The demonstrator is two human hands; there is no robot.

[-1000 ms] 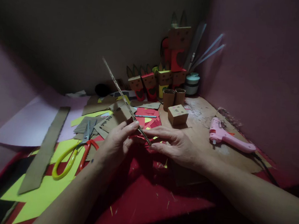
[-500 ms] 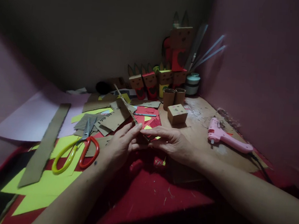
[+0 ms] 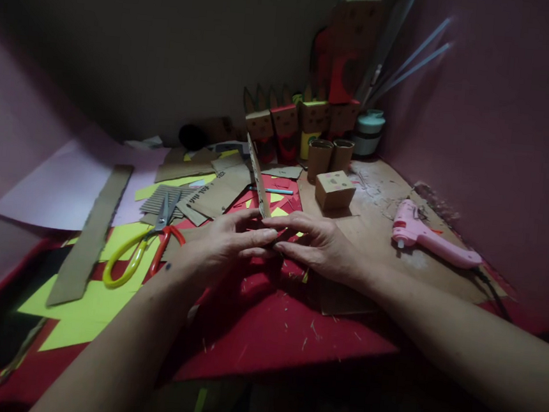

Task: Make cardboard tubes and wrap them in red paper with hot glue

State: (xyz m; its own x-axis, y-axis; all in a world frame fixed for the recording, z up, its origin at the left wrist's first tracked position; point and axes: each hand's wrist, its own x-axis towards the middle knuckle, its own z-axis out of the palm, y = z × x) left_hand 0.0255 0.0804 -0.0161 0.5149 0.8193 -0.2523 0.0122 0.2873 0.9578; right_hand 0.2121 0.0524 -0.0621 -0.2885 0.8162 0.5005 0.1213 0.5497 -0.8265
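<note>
Red bench (image 3: 291, 342), littered with paper scraps. Cardboard figures (image 3: 286, 127) stand behind the cardboard box (image 3: 334, 190) and look finished, so some pieces seem done. Left hand (image 3: 220, 249) and right hand (image 3: 321, 248) meet front-left of the box, fingertips of both pinched on the bottom end of a thin cardboard strip (image 3: 258, 177), which stands tilted; it looks unattached, gluing probably left. Glue gun (image 3: 432, 240) lies right of the box, untouched. Scissors (image 3: 138, 252) lie well left of it.

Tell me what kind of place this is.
Probably a home craft corner: scissors, a pink glue gun, cardboard figures, and the left hand and right hand pinching a cardboard strip.
</note>
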